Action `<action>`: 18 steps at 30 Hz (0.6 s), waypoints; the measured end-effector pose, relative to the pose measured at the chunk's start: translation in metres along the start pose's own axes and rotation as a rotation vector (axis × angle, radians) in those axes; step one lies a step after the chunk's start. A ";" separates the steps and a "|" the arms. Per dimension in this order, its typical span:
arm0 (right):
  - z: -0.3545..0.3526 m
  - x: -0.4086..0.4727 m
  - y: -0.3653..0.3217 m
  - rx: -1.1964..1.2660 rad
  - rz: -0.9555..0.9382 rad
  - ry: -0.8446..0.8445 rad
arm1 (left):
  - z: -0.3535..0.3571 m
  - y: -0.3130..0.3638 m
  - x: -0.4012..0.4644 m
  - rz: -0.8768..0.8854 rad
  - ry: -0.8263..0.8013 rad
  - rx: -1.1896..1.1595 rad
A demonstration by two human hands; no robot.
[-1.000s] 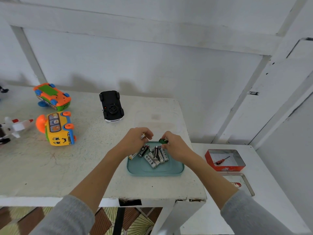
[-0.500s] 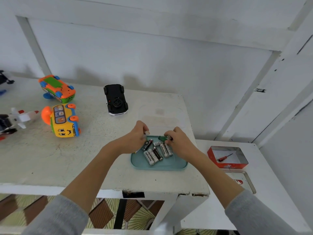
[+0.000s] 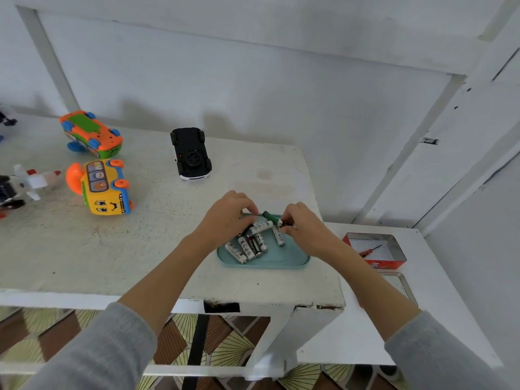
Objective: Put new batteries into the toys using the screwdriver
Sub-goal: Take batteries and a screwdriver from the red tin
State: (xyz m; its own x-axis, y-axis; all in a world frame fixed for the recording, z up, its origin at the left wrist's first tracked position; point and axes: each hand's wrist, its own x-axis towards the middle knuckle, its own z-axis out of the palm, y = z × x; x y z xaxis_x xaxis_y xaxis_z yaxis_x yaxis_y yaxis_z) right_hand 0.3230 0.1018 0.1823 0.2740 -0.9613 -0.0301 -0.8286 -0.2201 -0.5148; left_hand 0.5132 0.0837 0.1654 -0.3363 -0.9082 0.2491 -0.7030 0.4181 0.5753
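A teal tray (image 3: 292,261) near the table's front right holds several loose batteries (image 3: 247,247), white and dark. My left hand (image 3: 225,218) curls over the tray's far left corner, and its fingertips pinch a white battery (image 3: 261,227). My right hand (image 3: 305,230) reaches in from the right and pinches a dark battery (image 3: 283,223) over the tray's far edge. A green battery (image 3: 269,216) lies just in front of those fingertips. The red screwdriver (image 3: 370,249) lies in a red tin (image 3: 392,263) on the lower side table.
Toys sit at the table's left and back: a black car (image 3: 191,153) upside down, an orange and green car (image 3: 90,135) upside down, a yellow bus (image 3: 102,188) on its side, and a white plane (image 3: 31,182). The tin's lid (image 3: 405,288) lies near the tin.
Both hands stay over the tray's far edge, sorting batteries; several batteries have shifted in the tray. The camera has tilted a little, so the scene sits lower and further right.
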 end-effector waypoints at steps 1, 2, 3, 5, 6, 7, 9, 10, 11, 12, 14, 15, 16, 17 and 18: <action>-0.001 -0.002 0.001 -0.013 -0.017 -0.027 | -0.001 -0.001 0.000 -0.015 0.033 -0.021; -0.002 -0.004 0.003 -0.023 -0.035 -0.055 | -0.002 -0.002 0.001 -0.028 0.058 -0.041; -0.002 -0.006 0.004 -0.031 -0.053 -0.083 | -0.003 -0.002 0.001 -0.039 0.072 -0.052; -0.003 -0.009 0.006 -0.041 -0.081 -0.138 | -0.006 -0.003 0.002 -0.055 0.078 -0.065; -0.002 -0.010 0.007 -0.046 -0.090 -0.161 | -0.008 -0.003 0.002 -0.059 0.080 -0.074; -0.002 -0.012 0.008 -0.054 -0.095 -0.180 | -0.008 -0.004 0.002 -0.062 0.084 -0.085; -0.002 -0.014 0.009 -0.066 -0.090 -0.198 | -0.009 -0.005 0.003 -0.063 0.095 -0.099; -0.003 -0.015 0.010 -0.064 -0.082 -0.200 | -0.009 -0.006 0.003 -0.059 0.105 -0.103; -0.004 -0.015 0.010 -0.059 -0.074 -0.201 | -0.008 -0.007 0.003 -0.054 0.121 -0.106; -0.005 -0.015 0.010 -0.056 -0.068 -0.199 | -0.008 -0.007 0.003 -0.049 0.141 -0.109; -0.005 -0.015 0.011 -0.064 -0.064 -0.177 | -0.010 -0.008 0.003 -0.043 0.176 -0.115; -0.005 -0.015 0.012 -0.068 -0.063 -0.148 | -0.010 -0.008 0.004 -0.039 0.189 -0.122; -0.004 -0.014 0.012 -0.068 -0.054 -0.103 | -0.011 -0.009 0.004 -0.035 0.198 -0.129; -0.004 -0.014 0.012 -0.064 -0.038 -0.045 | -0.012 -0.009 0.004 -0.033 0.203 -0.136; -0.005 -0.014 0.012 -0.055 -0.006 0.007 | -0.013 -0.009 0.004 -0.033 0.205 -0.140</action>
State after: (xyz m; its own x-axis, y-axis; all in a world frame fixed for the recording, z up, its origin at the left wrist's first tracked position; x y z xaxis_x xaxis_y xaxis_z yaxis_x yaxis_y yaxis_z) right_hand 0.3071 0.1116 0.1814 0.2758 -0.9610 -0.0213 -0.8528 -0.2344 -0.4668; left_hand 0.5265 0.0763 0.1708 -0.1704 -0.9122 0.3726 -0.6134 0.3941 0.6844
